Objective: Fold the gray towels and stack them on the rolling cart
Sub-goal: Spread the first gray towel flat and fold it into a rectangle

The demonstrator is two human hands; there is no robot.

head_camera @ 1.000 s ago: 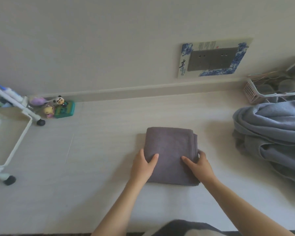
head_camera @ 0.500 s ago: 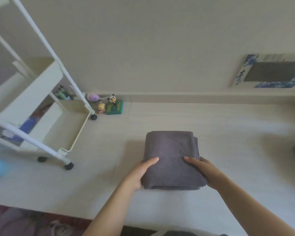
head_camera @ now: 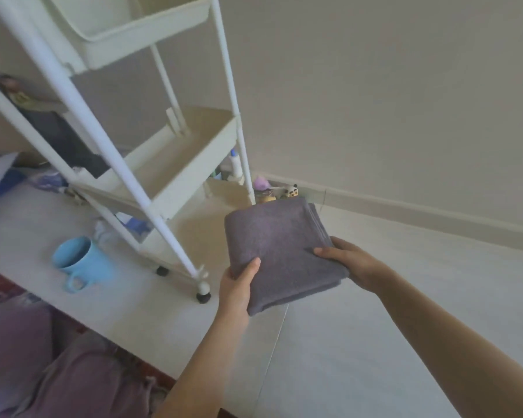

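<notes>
A: What's filling the upper left of the frame?

B: The white rolling cart [head_camera: 175, 140], its tiered trays leaning across the view. The middle tray is showing bare bottom (the top one is too cropped to judge).

A: And the folded gray towel [head_camera: 281, 251]?

B: It's sitting at centre frame, lifted off the floor, just right of the cart's legs. The left hand [head_camera: 237, 286] is gripping its near-left corner, thumb on top; the right hand [head_camera: 349, 260] is clamping the right edge, thumb also lying across the top.

A: So which step is this?

B: I'd say folding is done and carrying is under way. Next, the bundle probably needs swinging left and up over a tray rim, staying level so the layers aren't slipping.

A: Anything smaller?

B: A blue mug [head_camera: 82, 262] at lower left and a panda toy [head_camera: 292, 190] by the wall.
</notes>
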